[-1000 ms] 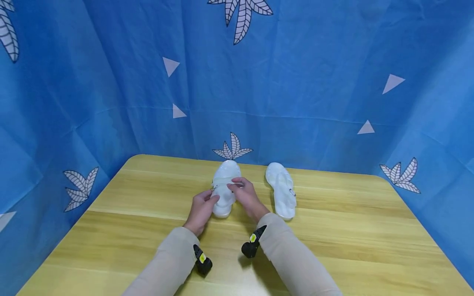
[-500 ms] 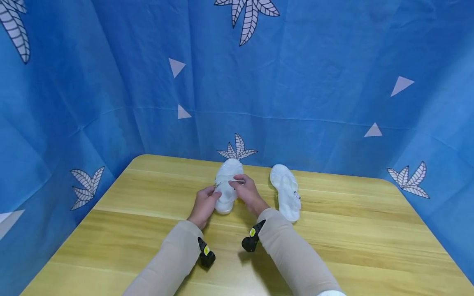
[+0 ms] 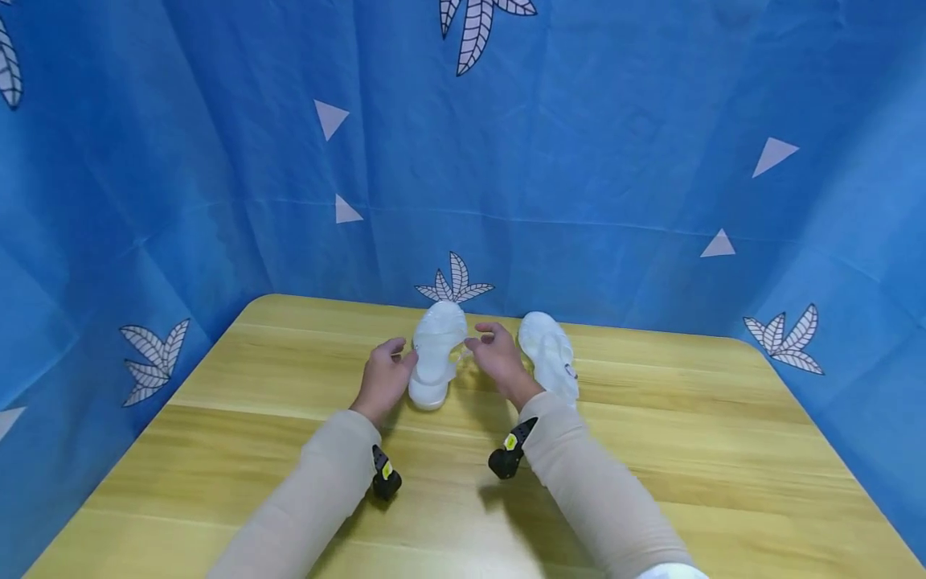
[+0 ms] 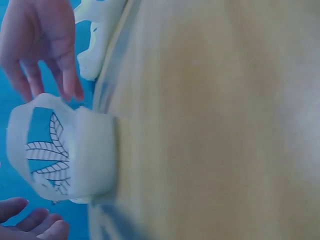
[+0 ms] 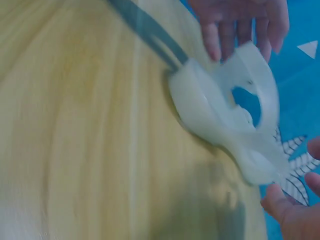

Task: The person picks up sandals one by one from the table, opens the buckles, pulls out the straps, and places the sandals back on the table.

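A white sandal [image 3: 432, 366] lies on the table between my hands, toe toward the back. Its back strap [image 5: 267, 95] rises in a loop above the heel [image 4: 95, 155]. My left hand [image 3: 383, 376] is at the sandal's left side, fingers loosely bent with nothing gripped. On the other side, my right hand [image 3: 501, 359] has its thumb and fingers spread apart, fingertips right at the sandal's edge. The matching white sandal [image 3: 544, 346], with a small buckle on its right side, lies beyond my right hand, its heel partly hidden by the sleeve.
Both sandals lie near the back edge of the wooden table [image 3: 651, 418]. Behind it hangs a blue cloth [image 3: 579, 161] with white leaf and triangle prints. A black wrist camera [image 3: 386, 476] sits on my left sleeve, another camera [image 3: 510, 454] on my right.
My hands have drawn apart: the right has let go of the sandal's strap and moved right, the left has slid outward. A gap now shows at the sandal's right side. The head view shifted slightly.
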Tool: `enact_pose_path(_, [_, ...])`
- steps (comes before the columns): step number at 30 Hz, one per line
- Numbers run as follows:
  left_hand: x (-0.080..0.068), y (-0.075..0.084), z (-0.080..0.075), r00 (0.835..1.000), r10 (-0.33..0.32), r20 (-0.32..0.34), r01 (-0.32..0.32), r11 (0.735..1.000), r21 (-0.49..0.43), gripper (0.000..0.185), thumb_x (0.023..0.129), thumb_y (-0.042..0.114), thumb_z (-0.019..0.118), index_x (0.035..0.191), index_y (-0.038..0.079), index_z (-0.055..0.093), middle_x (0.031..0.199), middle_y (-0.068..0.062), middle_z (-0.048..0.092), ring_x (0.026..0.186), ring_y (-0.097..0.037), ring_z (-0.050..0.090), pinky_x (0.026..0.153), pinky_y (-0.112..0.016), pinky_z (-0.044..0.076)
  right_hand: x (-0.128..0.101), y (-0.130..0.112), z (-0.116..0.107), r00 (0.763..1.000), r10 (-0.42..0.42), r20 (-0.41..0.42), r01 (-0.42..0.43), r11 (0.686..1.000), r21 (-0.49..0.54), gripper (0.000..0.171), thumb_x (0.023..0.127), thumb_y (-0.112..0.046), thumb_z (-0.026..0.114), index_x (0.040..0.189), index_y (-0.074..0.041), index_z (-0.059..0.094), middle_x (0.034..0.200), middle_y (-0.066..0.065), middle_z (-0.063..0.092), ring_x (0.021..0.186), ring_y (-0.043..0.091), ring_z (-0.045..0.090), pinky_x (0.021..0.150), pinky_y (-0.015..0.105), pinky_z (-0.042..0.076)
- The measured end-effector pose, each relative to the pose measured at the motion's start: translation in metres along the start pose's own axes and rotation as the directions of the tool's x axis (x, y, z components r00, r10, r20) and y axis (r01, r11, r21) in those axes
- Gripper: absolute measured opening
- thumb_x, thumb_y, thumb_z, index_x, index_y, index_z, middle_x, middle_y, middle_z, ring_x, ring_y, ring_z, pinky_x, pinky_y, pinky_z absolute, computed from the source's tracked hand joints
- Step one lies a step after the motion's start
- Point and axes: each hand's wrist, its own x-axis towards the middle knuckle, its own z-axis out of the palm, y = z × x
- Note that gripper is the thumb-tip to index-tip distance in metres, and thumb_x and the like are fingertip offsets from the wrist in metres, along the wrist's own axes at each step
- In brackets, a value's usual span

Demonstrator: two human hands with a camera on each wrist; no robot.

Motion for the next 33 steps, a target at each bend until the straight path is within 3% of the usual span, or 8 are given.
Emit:
enact_pose_path(5, [0.009, 0.015, 0.001, 0.998, 0.059, 0.031, -0.06, 0.998, 0.027, 0.047, 0.095, 0.023, 0.05, 0.137, 0.001, 0.044, 0.138, -0.018, 0.047, 0.125, -0.032, 0.046, 0.102, -0.044, 0.04, -0.003, -0.006, -0.027, 1.0, -0.02, 0.006, 0.02, 0.999, -0.037, 0.046, 0.095, -0.02, 0.054, 0.137, -0.007, 0.042, 0.139, 0.018, 0.04, 0.125, 0.034, 0.043, 0.1, 0.047, 0.04])
enact_pose_path(12, [0.015, 0.032, 0.02, 0.983, 0.17, 0.075, -0.177, 0.98, 0.089, 0.041, 0.094, 0.018, 0.052, 0.131, -0.001, 0.05, 0.132, -0.017, 0.053, 0.12, -0.031, 0.05, 0.1, -0.042, 0.041, -0.013, -0.012, -0.058, 0.997, -0.072, -0.011, 0.071, 0.996, -0.053, 0.043, 0.096, -0.018, 0.051, 0.136, -0.006, 0.041, 0.139, 0.018, 0.04, 0.125, 0.033, 0.044, 0.098, 0.045, 0.043])
enact_pose_path(20, [0.012, 0.045, 0.051, 0.97, 0.177, 0.164, -0.191, 0.979, 0.072, 0.042, 0.094, 0.017, 0.053, 0.133, 0.001, 0.05, 0.133, -0.016, 0.051, 0.122, -0.03, 0.049, 0.1, -0.041, 0.042, -0.017, -0.007, -0.083, 0.995, -0.076, -0.07, 0.072, 0.996, -0.061, 0.045, 0.096, -0.019, 0.05, 0.138, -0.005, 0.039, 0.137, 0.017, 0.042, 0.123, 0.032, 0.047, 0.098, 0.044, 0.043])
enact_pose_path(27, [0.014, 0.049, 0.083, 0.955, 0.174, 0.24, -0.192, 0.98, 0.052, 0.042, 0.094, 0.017, 0.053, 0.133, 0.001, 0.049, 0.132, -0.017, 0.051, 0.118, -0.03, 0.052, 0.096, -0.042, 0.044, -0.018, 0.001, -0.102, 0.987, -0.07, -0.147, 0.072, 0.997, 0.01, 0.041, 0.096, -0.013, 0.048, 0.135, -0.001, 0.041, 0.128, 0.018, 0.045, 0.115, 0.031, 0.053, 0.095, 0.036, 0.048])
enact_pose_path(33, [0.016, 0.052, 0.109, 0.952, 0.157, 0.264, -0.165, 0.986, 0.007, 0.042, 0.093, 0.016, 0.056, 0.131, 0.0, 0.051, 0.128, -0.019, 0.054, 0.113, -0.031, 0.056, 0.092, -0.042, 0.047, -0.022, 0.015, -0.116, 0.971, -0.05, -0.232, 0.036, 0.997, -0.064, 0.039, 0.096, -0.014, 0.049, 0.132, -0.002, 0.045, 0.121, 0.016, 0.049, 0.106, 0.03, 0.056, 0.087, 0.036, 0.05])
